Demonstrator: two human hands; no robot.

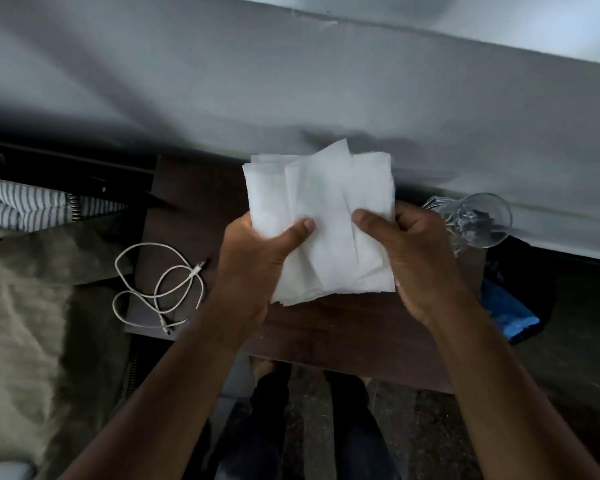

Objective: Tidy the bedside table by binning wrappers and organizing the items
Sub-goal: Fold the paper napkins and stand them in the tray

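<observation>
- White tissue sheets [321,223], a loose stack with corners fanned out of line, sit in both of your hands above the dark wooden bedside table [347,337], clear of its top.
- Left hand [253,268]: thumb pressed across the front of the stack near its lower left edge, fingers curled behind. Right hand [409,258]: thumb pinching the right side, fingers wrapped behind. Both closed on the tissues; neither is free.
- Step in hand, as I judge it: squaring up the stack so it can go back down tidy.
- Do it well: ease your thumbs slightly so the sheets can slide, tap the lower edge on the table, then press the 2 side edges inward with your palms. Thin sheets crease and tear, so keep the pinch light.
- The top corner pokes up past the rest; nudge it down before folding or setting down.
- White cable [160,289] lies in loose loops on the table's left edge, part of it hanging over onto the olive fabric [32,306]. Untouched; it needs coiling later.
- Clear glass [478,223] lies tipped on its side at the table's far right, near your right hand. Mind your elbow and wrist there; it could roll.
- Blue object [506,313] sits low beside the table on the right; I cannot tell what it is.
- Put the stack down mid-table, well apart from the glass.
</observation>
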